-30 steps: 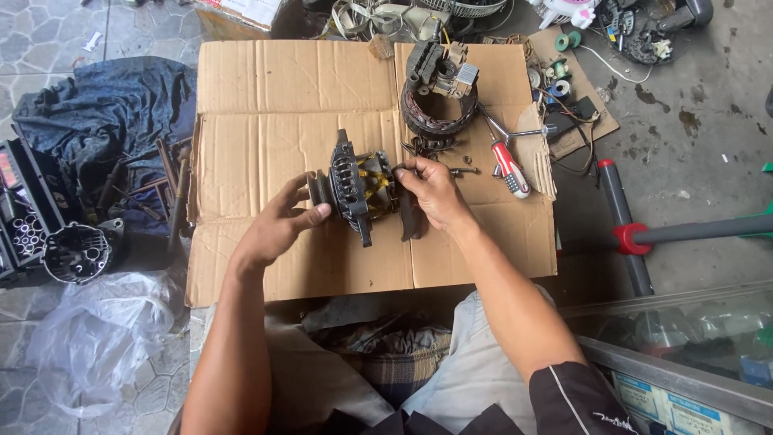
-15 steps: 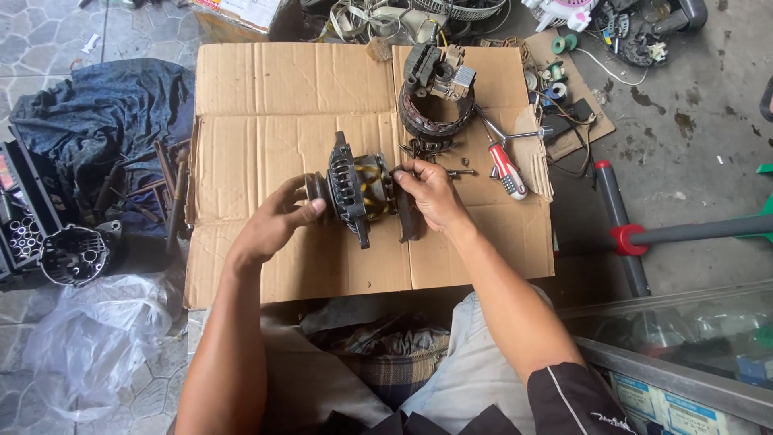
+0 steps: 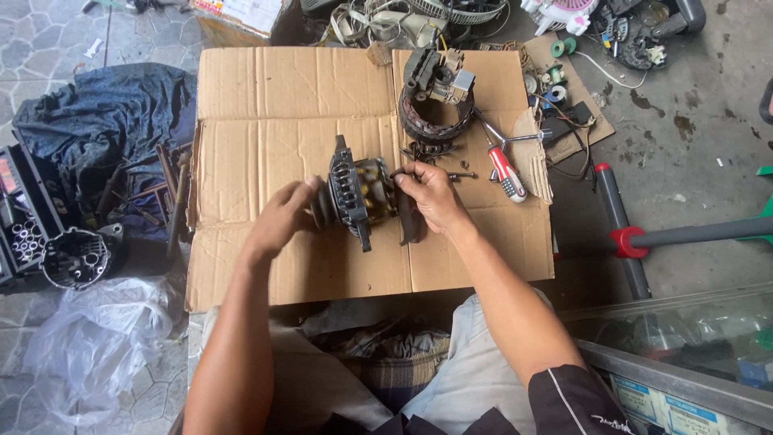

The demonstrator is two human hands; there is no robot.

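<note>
mid-cardboard [image 3: 266,105], my left hand [image 3: 278,221] cups the near-left end of the alternator core [image 3: 360,192]; my right hand [image 3: 431,197] pinches its right end, fingers clamped; it looks heavy, stiff, greasy; best gripped by the dark ribbed housing, not the copper windings.

A red-handled screwdriver [image 3: 506,172] lies on the flattened cardboard [image 3: 274,105], near a wound stator ring [image 3: 436,122] and blue cloth [image 3: 105,121]

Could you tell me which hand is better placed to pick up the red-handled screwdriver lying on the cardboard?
Probably the right hand: it sits at the motor part's right end, on the side where the red-handled screwdriver lies. The left hand steadies the part's far end.
</note>
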